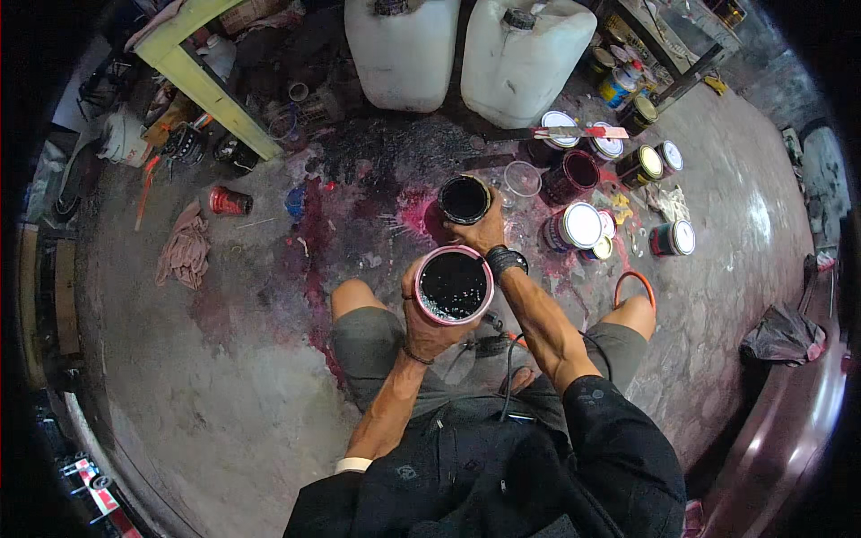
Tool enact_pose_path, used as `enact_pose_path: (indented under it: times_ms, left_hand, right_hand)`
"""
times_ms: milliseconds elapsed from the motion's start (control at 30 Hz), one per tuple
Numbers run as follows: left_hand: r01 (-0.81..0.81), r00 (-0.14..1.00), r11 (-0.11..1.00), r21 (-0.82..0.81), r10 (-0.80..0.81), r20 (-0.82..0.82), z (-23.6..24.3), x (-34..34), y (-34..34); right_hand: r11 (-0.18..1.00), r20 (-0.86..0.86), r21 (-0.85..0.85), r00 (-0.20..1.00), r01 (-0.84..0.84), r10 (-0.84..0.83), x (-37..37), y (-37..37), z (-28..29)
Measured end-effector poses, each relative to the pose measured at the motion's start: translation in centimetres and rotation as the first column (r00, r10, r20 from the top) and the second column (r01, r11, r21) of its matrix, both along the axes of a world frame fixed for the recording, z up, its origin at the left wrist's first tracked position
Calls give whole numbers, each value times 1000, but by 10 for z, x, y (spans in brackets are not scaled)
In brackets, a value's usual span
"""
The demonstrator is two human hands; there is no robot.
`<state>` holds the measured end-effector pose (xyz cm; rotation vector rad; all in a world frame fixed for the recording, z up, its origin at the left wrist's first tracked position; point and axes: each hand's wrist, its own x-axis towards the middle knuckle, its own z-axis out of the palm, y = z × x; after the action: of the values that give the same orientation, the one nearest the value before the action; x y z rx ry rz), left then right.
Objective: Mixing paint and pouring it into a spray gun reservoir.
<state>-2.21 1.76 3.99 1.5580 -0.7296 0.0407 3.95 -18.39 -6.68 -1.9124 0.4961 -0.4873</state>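
My left hand (pixel 432 332) is wrapped round a paint cup (pixel 454 284) with a pinkish rim, held above my lap. Dark, glossy liquid with small bubbles or glints fills much of it. Just beyond, my right hand (pixel 485 229) grips the side of an open paint can (pixel 464 199) whose inside looks dark. The can is close to the cup's far rim; whether they touch, I cannot tell. To the right of the can, a clear plastic cup (pixel 522 179) rests near another open can (pixel 578 170) of dark red paint. A paint-stained stick (pixel 581 133) lies across the can tops.
Several lidded paint cans (pixel 574 226) stand at the right. Two large white jerrycans (pixel 529 58) are at the back, beside a yellowish frame (pixel 211 81). At the left are a red cup (pixel 230 201) and a crumpled rag (pixel 186 247). An orange hose (pixel 635 276) curves by my right knee.
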Motion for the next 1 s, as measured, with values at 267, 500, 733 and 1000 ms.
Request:
enact_pose_path:
  times_ms: [267, 500, 733, 1000]
  left_hand:
    - [-47, 998, 999, -1, 47, -35, 1, -5, 2]
    - [-29, 995, 967, 253, 3, 102, -2, -9, 14]
    - [-60, 998, 984, 166, 61, -2, -3, -22, 14]
    - [-63, 998, 986, 153, 59, 33, -18, -25, 17]
  right_hand:
    - [970, -140, -243, 989, 12, -47, -51, -8, -48]
    - [444, -413, -379, 578, -812, 704, -94, 3, -66]
    - [360, -416, -440, 542, -823, 730, -97, 10, -74]
    - [326, -432, -517, 570, -792, 699, -97, -1, -42]
